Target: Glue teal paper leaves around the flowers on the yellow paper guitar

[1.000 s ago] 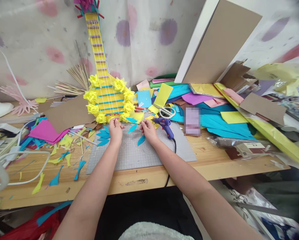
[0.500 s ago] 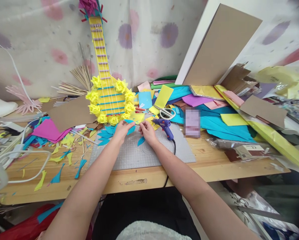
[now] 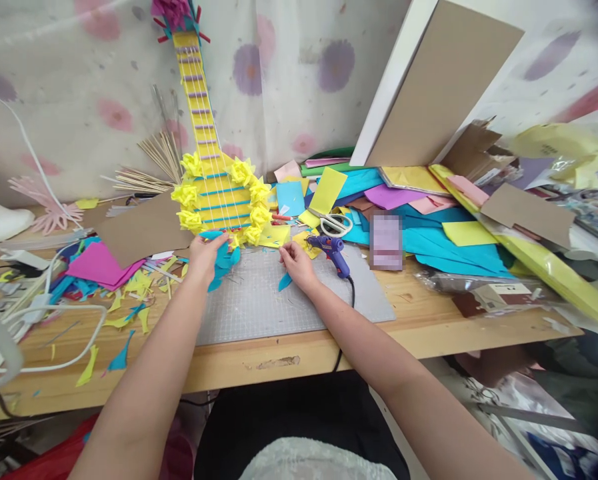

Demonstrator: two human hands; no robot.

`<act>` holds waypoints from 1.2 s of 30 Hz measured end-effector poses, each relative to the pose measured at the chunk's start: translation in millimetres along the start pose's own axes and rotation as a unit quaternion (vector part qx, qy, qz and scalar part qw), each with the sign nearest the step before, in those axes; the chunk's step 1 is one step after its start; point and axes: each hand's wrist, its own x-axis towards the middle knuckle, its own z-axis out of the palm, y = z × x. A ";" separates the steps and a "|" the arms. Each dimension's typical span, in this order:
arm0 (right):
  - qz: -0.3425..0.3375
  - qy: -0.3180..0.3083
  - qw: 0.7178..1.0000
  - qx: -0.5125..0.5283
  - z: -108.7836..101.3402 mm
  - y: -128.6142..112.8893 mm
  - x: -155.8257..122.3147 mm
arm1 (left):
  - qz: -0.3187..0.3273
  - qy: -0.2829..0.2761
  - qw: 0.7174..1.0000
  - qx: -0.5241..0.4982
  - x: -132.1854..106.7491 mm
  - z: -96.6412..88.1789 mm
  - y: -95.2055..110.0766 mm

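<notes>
My left hand is over the left part of the grey cutting mat, at the foot of the paper guitar. Its fingers are closed on a blue paper petal. Just right of that hand, more blue paper petals lie in a pile. My right hand hovers over the middle of the mat with its fingertips pinched together; whatever they may hold is too small to make out. Under its wrist side lies a single blue petal. A purple glue gun rests to the right of this hand.
A yellow paper guitar with yellow flowers leans against the wall. White-handled scissors and coloured paper sheets lie behind and to the right. At left are yellow scraps, magenta paper and white cables.
My left hand has moved left, away from my right hand, carrying the blue petal to the pile. My right hand has stayed nearly in place. The view has shifted slightly.
</notes>
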 end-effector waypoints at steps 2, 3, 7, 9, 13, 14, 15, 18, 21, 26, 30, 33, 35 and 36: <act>-0.011 0.012 0.999 -0.029 -1.5 -0.7 -0.6 | 0.006 0.008 1.000 -0.018 4.1 -7.2 6.7; -0.015 0.019 0.999 -0.043 -2.5 -0.9 -0.7 | 0.006 0.009 1.000 -0.025 5.4 -10.2 8.7; -0.022 0.031 0.996 -0.084 -6.3 -0.8 -0.1 | -0.001 0.014 1.000 -0.013 9.6 -21.7 11.3; -0.023 0.025 0.995 -0.093 -6.0 -2.2 1.0 | 0.002 0.014 1.000 0.008 13.4 -28.5 12.4; -0.025 -0.006 0.993 -0.119 -0.4 -10.8 6.8 | -0.001 -0.001 0.999 0.040 23.2 -37.8 19.6; -0.023 -0.014 0.992 -0.125 1.2 -13.7 8.9 | -0.009 -0.013 0.999 0.048 25.2 -37.9 22.0; -0.018 -0.021 0.992 -0.126 2.4 -16.6 10.9 | -0.019 -0.029 0.998 0.056 26.8 -36.9 24.3; 0.002 -0.034 0.993 -0.109 4.2 -24.1 14.5 | -0.045 -0.081 0.993 0.069 29.0 -29.1 29.4; 0.023 -0.058 0.992 -0.114 7.1 -28.0 11.7 | -0.044 -0.095 0.992 0.071 29.5 -20.2 31.4; -0.018 -0.151 0.970 -0.191 33.6 -30.6 -1.4 | -0.033 -0.072 0.993 0.088 27.0 -13.4 31.4; -0.070 -0.146 0.945 -0.284 64.9 -37.5 -7.2 | -0.034 -0.063 0.994 0.087 19.6 -13.5 30.3; -0.076 -0.143 0.927 -0.339 77.1 -42.6 -8.1 | -0.031 -0.059 0.994 0.086 15.4 -16.3 28.1; -0.082 -0.154 0.920 -0.352 77.6 -42.0 -8.1 | -0.018 -0.058 0.995 0.083 14.1 -18.7 25.5; -0.086 -0.160 0.918 -0.352 76.0 -40.2 -8.1 | -0.011 -0.062 0.995 0.081 13.7 -19.7 23.7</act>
